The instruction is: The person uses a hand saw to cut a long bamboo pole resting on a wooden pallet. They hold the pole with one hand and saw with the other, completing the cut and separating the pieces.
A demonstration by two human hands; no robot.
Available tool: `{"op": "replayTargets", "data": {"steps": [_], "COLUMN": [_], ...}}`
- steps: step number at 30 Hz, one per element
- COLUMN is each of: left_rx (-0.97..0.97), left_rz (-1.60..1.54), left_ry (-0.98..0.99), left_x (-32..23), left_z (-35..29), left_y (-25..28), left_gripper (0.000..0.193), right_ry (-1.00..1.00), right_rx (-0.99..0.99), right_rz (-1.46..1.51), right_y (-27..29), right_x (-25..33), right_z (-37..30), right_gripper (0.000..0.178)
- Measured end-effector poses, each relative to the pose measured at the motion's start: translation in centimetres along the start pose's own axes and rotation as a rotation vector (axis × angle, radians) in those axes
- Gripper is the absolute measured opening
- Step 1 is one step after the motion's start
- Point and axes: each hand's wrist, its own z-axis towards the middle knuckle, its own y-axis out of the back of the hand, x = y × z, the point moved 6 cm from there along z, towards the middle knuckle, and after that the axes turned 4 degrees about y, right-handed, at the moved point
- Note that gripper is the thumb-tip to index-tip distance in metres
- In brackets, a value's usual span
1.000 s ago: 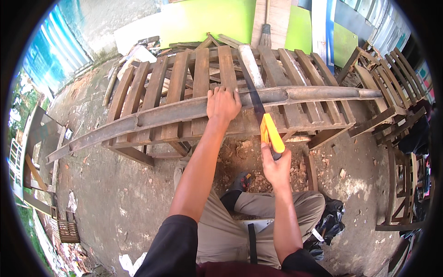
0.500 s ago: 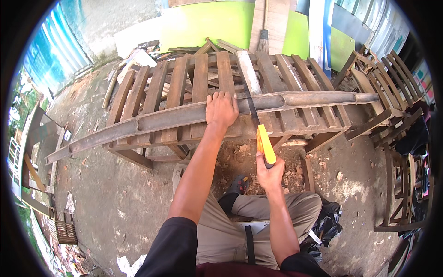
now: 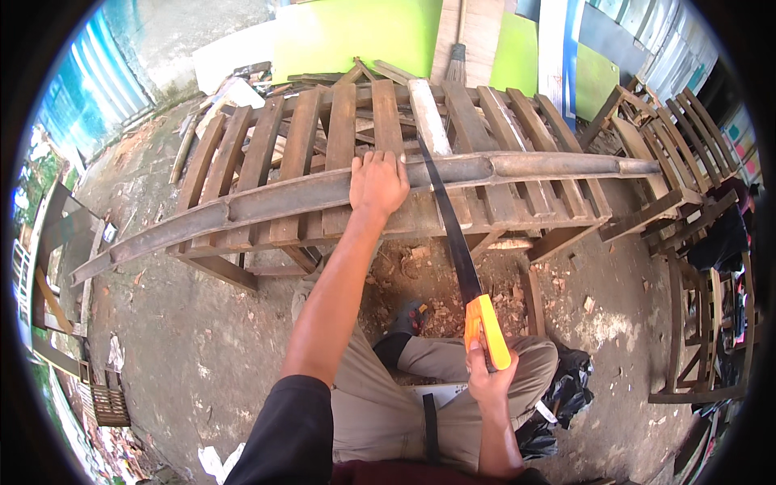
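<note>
A long split bamboo pole point(image 3: 283, 196), its hollow side up, lies across a slatted wooden bench point(image 3: 303, 133). My left hand point(image 3: 378, 184) presses down on it near the middle, with its fingers curled over the far edge. Just to the right of that hand, the dark blade of a handsaw point(image 3: 462, 263) crosses the bamboo, its tip reaching past the far edge. Wrapped round the saw's yellow handle is my right hand point(image 3: 491, 377), close above my right knee. Whether the blade has cut into the bamboo cannot be made out.
A whitish slat point(image 3: 428, 121) is among the brown ones. Wood scraps lie behind the bench; chips point(image 3: 444, 303) litter the ground below it. Stacked wooden furniture point(image 3: 687, 162) stands at the right, and a black plastic bag point(image 3: 566, 388) beside my right leg. A broom point(image 3: 457, 65) leans at the back.
My right hand has pulled the saw back toward me, so more blade shows on the near side of the bamboo. My left hand keeps its hold on the bamboo.
</note>
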Motion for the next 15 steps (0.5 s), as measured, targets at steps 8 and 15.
{"op": "replayTargets", "data": {"steps": [8,15], "left_rx": [-0.134,-0.106], "left_rz": [0.030,0.029], "left_ry": [-0.038,-0.032], "left_x": [0.1,-0.7], "left_z": [-0.6,-0.7], "left_y": [0.1,0.4], "left_gripper": [0.031,0.029], "right_ry": [-0.071,0.215], "right_rx": [0.111,0.007], "right_rz": [0.027,0.057], "right_y": [-6.1,-8.9], "right_x": [2.8,-2.8], "right_z": [12.9,9.0], "right_gripper": [0.028,0.018]}}
